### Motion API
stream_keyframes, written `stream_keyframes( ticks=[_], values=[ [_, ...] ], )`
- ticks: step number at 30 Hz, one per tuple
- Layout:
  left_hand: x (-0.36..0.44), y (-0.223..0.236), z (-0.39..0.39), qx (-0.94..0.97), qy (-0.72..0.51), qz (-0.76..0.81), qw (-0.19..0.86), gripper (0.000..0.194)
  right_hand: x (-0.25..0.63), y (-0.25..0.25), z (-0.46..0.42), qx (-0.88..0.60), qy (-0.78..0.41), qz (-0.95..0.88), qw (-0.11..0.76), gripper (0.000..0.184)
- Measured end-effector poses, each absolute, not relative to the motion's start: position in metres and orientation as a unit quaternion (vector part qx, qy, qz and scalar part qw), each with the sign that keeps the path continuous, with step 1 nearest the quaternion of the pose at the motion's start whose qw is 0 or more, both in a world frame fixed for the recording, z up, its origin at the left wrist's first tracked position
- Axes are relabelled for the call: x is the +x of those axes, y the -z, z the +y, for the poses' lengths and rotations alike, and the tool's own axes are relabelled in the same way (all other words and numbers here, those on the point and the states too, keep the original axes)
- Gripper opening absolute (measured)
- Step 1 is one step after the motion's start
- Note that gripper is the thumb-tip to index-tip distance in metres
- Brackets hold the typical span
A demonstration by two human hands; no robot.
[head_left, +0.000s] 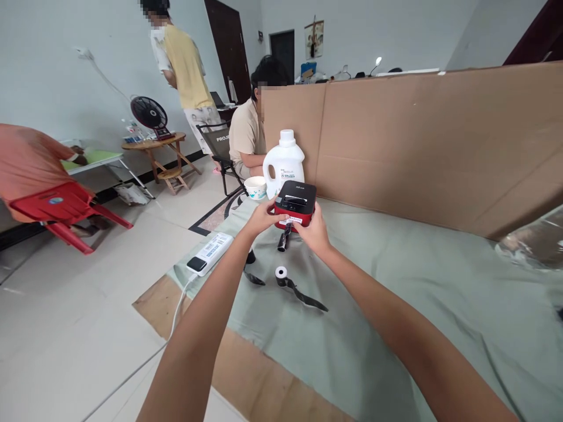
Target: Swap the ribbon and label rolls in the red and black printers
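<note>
Between my two hands is a small black-and-red label printer (295, 199), lifted off the cloth and tilted toward me. My left hand (264, 217) grips its left side, and my right hand (314, 230) grips its right side, thumbs near the white label on the red front. A shiny black roll (284, 240) shows just below the printer; whether it touches the printer I cannot tell. Nearer me a roll of black-backed paper (281, 274) with a white core lies on the green cloth (352, 264), its dark strip unrolled to the right. Another dark strip (254, 278) is partly behind my left arm.
Behind the printer stand a white detergent jug (285, 161) and a paper bowl (255, 187). At left lies a white power bank (210, 254) with a cable. A tall cardboard sheet (417, 146) walls the back. Several people are beyond, near a fan (149, 113).
</note>
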State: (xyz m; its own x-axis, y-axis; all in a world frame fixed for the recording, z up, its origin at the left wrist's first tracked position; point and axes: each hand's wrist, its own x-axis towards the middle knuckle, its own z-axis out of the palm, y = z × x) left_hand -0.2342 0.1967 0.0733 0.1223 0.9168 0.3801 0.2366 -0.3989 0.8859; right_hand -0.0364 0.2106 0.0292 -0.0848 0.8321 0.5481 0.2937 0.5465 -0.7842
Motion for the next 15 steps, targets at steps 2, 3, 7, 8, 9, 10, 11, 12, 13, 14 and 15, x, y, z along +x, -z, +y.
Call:
stream_keyframes(
  ticks=[2, 3, 7, 8, 9, 10, 11, 12, 13, 14, 15],
  values=[
    [-0.230, -0.073, 0.202, 0.663, -0.507, 0.428, 0.348, 0.084, -0.034, -0.031, 0.213, -0.407, -0.253, -0.688, 0.546, 0.092],
    [-0.228, -0.073, 0.206, 0.661, -0.508, 0.425, 0.353, 0.086, -0.033, -0.032, 0.215, -0.408, -0.254, -0.685, 0.547, 0.093],
    [-0.225, -0.073, 0.219, 0.652, -0.515, 0.418, 0.368, 0.088, -0.033, -0.036, 0.226, -0.413, -0.252, -0.688, 0.541, 0.093],
    [-0.225, -0.072, 0.222, 0.647, -0.518, 0.421, 0.368, 0.086, -0.035, -0.035, 0.230, -0.417, -0.251, -0.689, 0.537, 0.093],
    [-0.225, -0.071, 0.225, 0.641, -0.522, 0.427, 0.367, 0.083, -0.037, -0.034, 0.234, -0.422, -0.253, -0.688, 0.534, 0.094],
    [-0.225, -0.070, 0.226, 0.635, -0.525, 0.433, 0.366, 0.081, -0.040, -0.032, 0.237, -0.425, -0.255, -0.687, 0.531, 0.094],
    [-0.226, -0.068, 0.228, 0.629, -0.529, 0.438, 0.365, 0.079, -0.042, -0.029, 0.239, -0.428, -0.257, -0.686, 0.530, 0.095],
    [-0.226, -0.067, 0.228, 0.625, -0.531, 0.440, 0.366, 0.078, -0.044, -0.026, 0.241, -0.428, -0.261, -0.685, 0.529, 0.096],
    [-0.227, -0.065, 0.228, 0.622, -0.533, 0.440, 0.368, 0.078, -0.046, -0.023, 0.242, -0.428, -0.264, -0.684, 0.528, 0.097],
    [-0.227, -0.063, 0.227, 0.619, -0.536, 0.437, 0.372, 0.079, -0.047, -0.020, 0.242, -0.427, -0.266, -0.684, 0.529, 0.096],
    [-0.227, -0.061, 0.225, 0.616, -0.537, 0.435, 0.377, 0.080, -0.048, -0.017, 0.241, -0.425, -0.267, -0.684, 0.530, 0.096]
  ],
)
